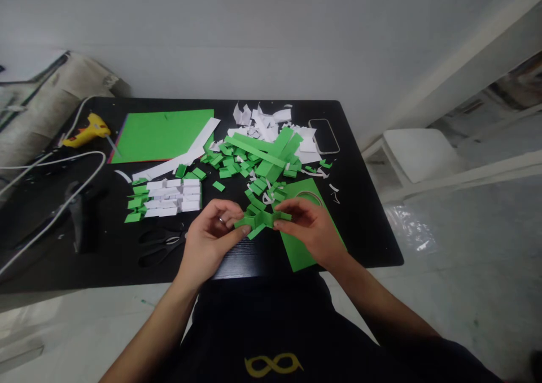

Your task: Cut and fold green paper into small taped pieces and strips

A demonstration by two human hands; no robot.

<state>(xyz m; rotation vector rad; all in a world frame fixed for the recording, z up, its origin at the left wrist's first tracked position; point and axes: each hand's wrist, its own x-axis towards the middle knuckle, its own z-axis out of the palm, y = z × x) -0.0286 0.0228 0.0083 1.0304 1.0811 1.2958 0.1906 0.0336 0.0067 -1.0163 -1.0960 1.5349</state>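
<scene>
Both hands are busy over the near edge of the black counter (241,262), with a folded green paper strip (266,220) stretched between them. The left hand (215,230) has its grip pinched nearly closed on one end, thumb against fingers; the right hand (312,229) pinches the other end just as tightly.

Crowding right up behind the strip is a heap of green paper pieces (235,166), with white paper scraps (262,124) strewn at its back. A green sheet (300,254) lies under the right hand, and a thin ring (314,194) on it is partly hidden by that hand. The left hand covers one end of the black scissors (153,253).

Over to the left I see a folded green-and-white paper block (169,198), a long white strip (180,158) lying partly across a stack of coloured sheets (165,135), and a yellow glue gun (88,133) beside a looping white cable (91,171). A phone-shaped item (324,137) lies beyond the heap, near the right-hand edge.
</scene>
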